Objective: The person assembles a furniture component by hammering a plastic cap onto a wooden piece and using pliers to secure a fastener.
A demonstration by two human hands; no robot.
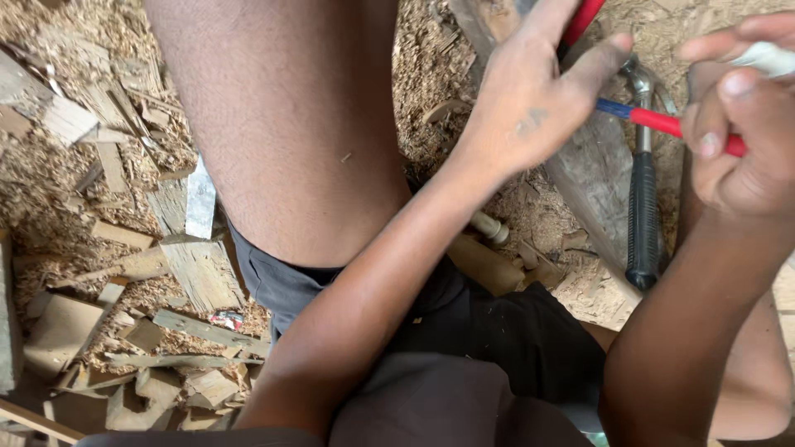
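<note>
My left hand [530,99] is at the upper right, seen from the back, with its fingers laid over a red-handled tool [662,122] that has a blue band. A second red handle [584,16] shows between its index finger and thumb. My right hand [737,149] curls around the far end of the red handle, and a white piece [770,58] sits between its fingertips. A hammer [642,207] with a black grip lies just below both hands on a grey plank [592,174]. The tool's head is hidden.
My bare leg [281,124] and dark shorts [464,331] fill the middle. Sawdust and several wood offcuts [190,265] cover the ground at left. A pale tube [489,225] and a brown wood block [484,265] lie by my left forearm.
</note>
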